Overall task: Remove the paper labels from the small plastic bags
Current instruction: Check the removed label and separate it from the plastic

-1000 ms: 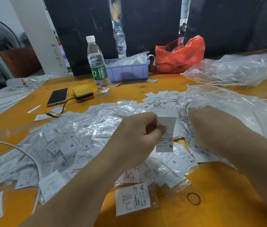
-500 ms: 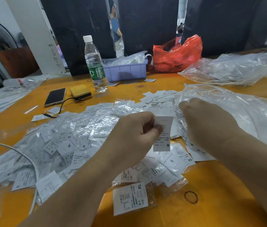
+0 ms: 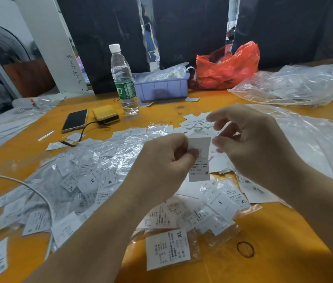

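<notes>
Plastic dominates the orange table [image 3: 284, 252]: a large clear sheet-like bag [image 3: 315, 144] spreads along the right side, and a wide heap of small plastic bags [image 3: 92, 160] with labels inside covers the left and middle. Both look feather-light, limp and slick, so I judge they will slide and crumple rather than resist a pull. Room to move is best in the bare patch near the person, by a rubber band [image 3: 245, 249]; toward the far edge stand a water bottle [image 3: 123, 78], a lilac tray [image 3: 161, 87], a red bag [image 3: 227, 66], a phone [image 3: 75, 120] and a yellow case [image 3: 106, 115], and a white cable [image 3: 28, 186] crosses the heap at left. The left hand [image 3: 161, 166] is curled, pinching the upper left edge of a paper label [image 3: 199, 160] marked M, which hangs upright above the loose labels [image 3: 220, 203]. The right hand [image 3: 251, 144] hovers just beside the label's right edge, fingers loosely spread and holding nothing that I can see. The label looks thin, flexible and easily torn, so the top corners seem the safest hold. Whether a bag sleeves it, I cannot tell
</notes>
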Demonstrator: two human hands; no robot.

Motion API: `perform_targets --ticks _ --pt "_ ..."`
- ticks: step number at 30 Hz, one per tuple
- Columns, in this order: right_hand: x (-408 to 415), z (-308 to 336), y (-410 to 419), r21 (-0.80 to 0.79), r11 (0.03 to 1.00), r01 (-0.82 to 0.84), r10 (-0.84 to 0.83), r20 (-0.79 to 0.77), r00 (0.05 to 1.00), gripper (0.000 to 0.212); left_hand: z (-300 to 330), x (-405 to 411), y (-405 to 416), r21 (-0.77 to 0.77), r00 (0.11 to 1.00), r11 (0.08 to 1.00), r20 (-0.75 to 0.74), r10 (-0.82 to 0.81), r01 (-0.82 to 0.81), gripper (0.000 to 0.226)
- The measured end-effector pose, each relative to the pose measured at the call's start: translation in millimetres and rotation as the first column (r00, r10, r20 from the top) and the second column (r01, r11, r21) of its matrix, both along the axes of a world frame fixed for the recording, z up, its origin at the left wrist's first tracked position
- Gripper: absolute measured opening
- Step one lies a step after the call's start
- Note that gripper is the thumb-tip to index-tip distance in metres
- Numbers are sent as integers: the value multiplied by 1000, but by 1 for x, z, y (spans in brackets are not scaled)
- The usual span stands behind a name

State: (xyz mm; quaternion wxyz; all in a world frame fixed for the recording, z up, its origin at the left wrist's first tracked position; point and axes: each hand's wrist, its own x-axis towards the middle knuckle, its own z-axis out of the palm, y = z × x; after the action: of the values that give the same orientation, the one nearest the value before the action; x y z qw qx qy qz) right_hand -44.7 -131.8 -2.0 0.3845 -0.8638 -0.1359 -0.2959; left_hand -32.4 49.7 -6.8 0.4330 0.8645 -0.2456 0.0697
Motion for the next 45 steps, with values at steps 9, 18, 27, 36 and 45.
perform_targets --ticks 9,18,27,36,45 --pt "3 1 2 751 631 -195 485 -185 855 31 2 6 6 -85 985 981 -11 172 -173 27" --pt "0 -5 12 750 642 -160 384 -134 914 20 6 1 -3 -188 969 982 -243 -45 -2 40" --pt "-8 -2 17 537 840 -74 107 -31 994 20 8 -2 -4 -230 941 967 -288 -177 112 49" --pt "-8 -4 16 505 861 -65 97 -37 995 17 7 -1 -1 -220 973 974 -211 -97 49 13" --pt "0 0 14 876 460 -145 726 -277 630 67 9 1 4 -268 992 962 -120 24 -56 19"
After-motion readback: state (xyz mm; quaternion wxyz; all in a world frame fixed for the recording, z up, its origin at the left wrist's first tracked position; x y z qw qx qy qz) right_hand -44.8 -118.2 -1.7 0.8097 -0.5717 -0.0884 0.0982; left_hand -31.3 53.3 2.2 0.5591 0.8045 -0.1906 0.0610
